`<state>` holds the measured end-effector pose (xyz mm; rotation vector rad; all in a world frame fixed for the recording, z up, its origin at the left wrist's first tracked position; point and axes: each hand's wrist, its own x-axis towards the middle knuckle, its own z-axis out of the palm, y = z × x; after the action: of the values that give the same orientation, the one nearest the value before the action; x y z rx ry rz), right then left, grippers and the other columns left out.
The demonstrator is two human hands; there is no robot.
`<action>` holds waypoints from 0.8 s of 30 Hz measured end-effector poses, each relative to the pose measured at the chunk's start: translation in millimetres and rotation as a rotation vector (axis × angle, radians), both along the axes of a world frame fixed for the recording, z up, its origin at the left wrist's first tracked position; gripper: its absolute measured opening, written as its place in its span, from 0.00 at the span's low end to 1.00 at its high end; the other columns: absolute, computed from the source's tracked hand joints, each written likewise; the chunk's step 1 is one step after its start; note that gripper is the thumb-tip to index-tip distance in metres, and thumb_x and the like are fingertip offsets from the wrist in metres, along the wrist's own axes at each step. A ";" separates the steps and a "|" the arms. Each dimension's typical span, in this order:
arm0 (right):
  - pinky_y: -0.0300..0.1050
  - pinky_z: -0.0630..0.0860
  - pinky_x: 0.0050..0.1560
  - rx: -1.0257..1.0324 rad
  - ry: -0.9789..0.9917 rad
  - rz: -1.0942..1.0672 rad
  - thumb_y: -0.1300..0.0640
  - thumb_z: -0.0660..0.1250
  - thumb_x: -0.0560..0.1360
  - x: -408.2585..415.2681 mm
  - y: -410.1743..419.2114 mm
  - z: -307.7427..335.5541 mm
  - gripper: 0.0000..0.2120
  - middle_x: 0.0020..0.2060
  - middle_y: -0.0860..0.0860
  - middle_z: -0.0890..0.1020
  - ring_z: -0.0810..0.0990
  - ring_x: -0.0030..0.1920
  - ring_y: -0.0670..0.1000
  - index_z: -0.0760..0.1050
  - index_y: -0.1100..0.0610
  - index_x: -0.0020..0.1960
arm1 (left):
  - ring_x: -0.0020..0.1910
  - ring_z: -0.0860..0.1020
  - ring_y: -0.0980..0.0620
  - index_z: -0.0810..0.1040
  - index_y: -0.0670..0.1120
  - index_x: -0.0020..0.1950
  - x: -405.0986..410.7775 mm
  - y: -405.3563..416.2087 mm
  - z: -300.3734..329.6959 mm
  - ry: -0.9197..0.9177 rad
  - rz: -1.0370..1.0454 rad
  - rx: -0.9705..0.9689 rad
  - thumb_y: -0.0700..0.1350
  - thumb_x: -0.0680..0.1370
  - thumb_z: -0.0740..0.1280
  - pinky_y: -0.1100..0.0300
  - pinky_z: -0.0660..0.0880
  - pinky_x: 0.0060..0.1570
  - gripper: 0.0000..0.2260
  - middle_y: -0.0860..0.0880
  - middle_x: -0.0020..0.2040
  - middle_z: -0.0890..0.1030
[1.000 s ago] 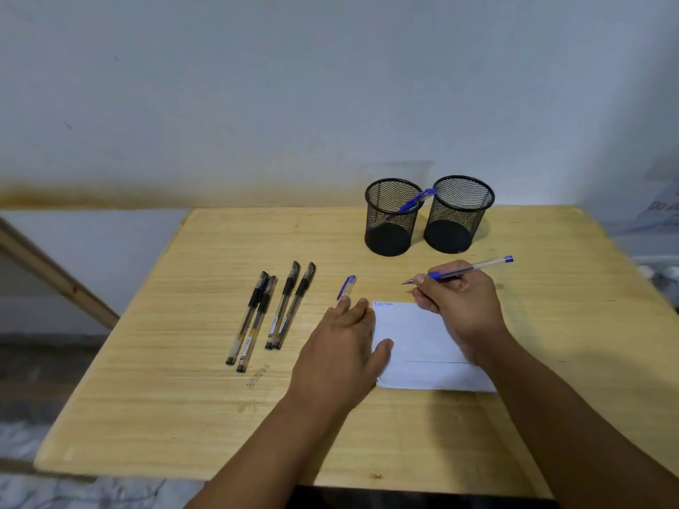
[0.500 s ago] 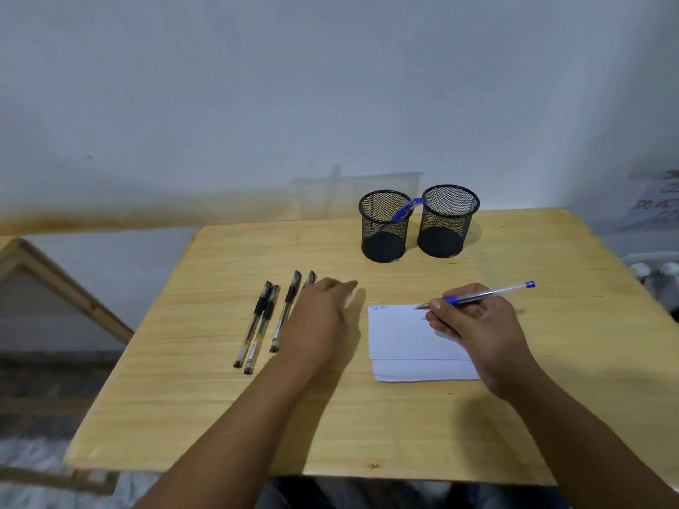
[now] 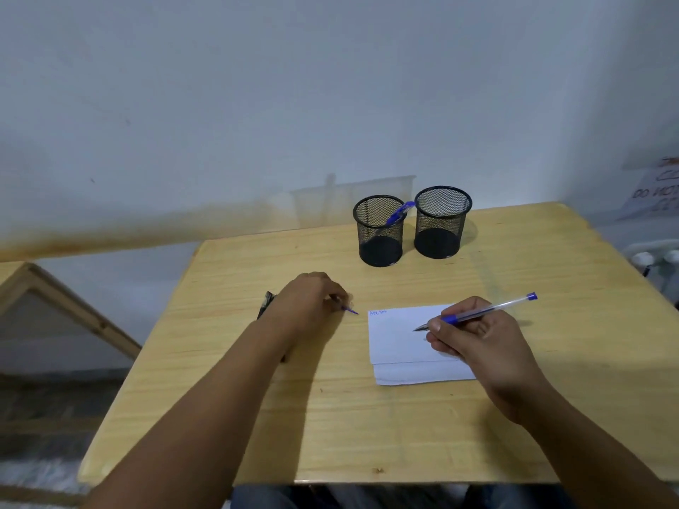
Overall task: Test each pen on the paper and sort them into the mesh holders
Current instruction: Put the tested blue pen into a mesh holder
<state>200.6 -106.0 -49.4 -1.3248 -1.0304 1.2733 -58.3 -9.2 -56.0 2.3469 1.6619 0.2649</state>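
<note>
My right hand (image 3: 485, 339) grips an uncapped blue pen (image 3: 488, 309), with its tip just above the white paper (image 3: 397, 343). Small blue scribbles mark the paper's top left corner. To the left of the paper, my left hand (image 3: 312, 299) is curled over the blue pen cap (image 3: 352, 310), and only the cap's end pokes out past the fingers. Black pens (image 3: 267, 302) lie under my left forearm, mostly hidden. Two black mesh holders stand at the back. The left holder (image 3: 380, 233) has a blue pen (image 3: 400, 213) leaning in it. The right holder (image 3: 441, 224) shows no pen.
The wooden table (image 3: 404, 427) stands against a white wall. A wooden frame (image 3: 73, 310) leans on the floor to the left. White pipes (image 3: 657, 257) sit off the table's right edge.
My left hand left the paper's edge, moved left and back to the loose blue cap and curled over it. My right hand brought the pen tip down over the paper.
</note>
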 end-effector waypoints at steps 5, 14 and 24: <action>0.49 0.82 0.48 0.041 0.000 -0.013 0.67 0.73 0.72 -6.7 3.1 11.2 0.05 0.37 0.55 0.86 0.86 0.41 0.55 0.78 0.62 0.45 | 0.40 0.76 0.60 0.84 0.55 0.50 4.1 -29.4 13.1 -0.251 0.127 0.034 0.45 0.76 0.71 0.68 0.70 0.41 0.06 0.57 0.45 0.81; 0.49 0.81 0.50 0.160 0.018 0.026 0.65 0.74 0.72 -21.9 4.2 38.2 0.05 0.39 0.57 0.86 0.86 0.44 0.58 0.79 0.58 0.43 | 0.41 0.80 0.60 0.85 0.54 0.48 24.9 -75.8 32.1 -0.623 0.151 0.076 0.41 0.74 0.74 0.74 0.71 0.45 0.07 0.56 0.44 0.83; 0.33 0.77 0.38 0.217 -0.091 0.046 0.63 0.75 0.70 -26.4 -1.8 37.2 0.05 0.36 0.48 0.86 0.84 0.37 0.43 0.80 0.57 0.44 | 0.44 0.81 0.58 0.85 0.52 0.50 37.6 -90.9 37.3 -0.697 0.096 0.104 0.42 0.74 0.74 0.62 0.78 0.50 0.07 0.57 0.44 0.82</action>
<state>174.1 -107.8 -12.2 -1.2069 -1.2324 1.1081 -20.7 -100.1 -18.7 1.8997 1.4169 1.0659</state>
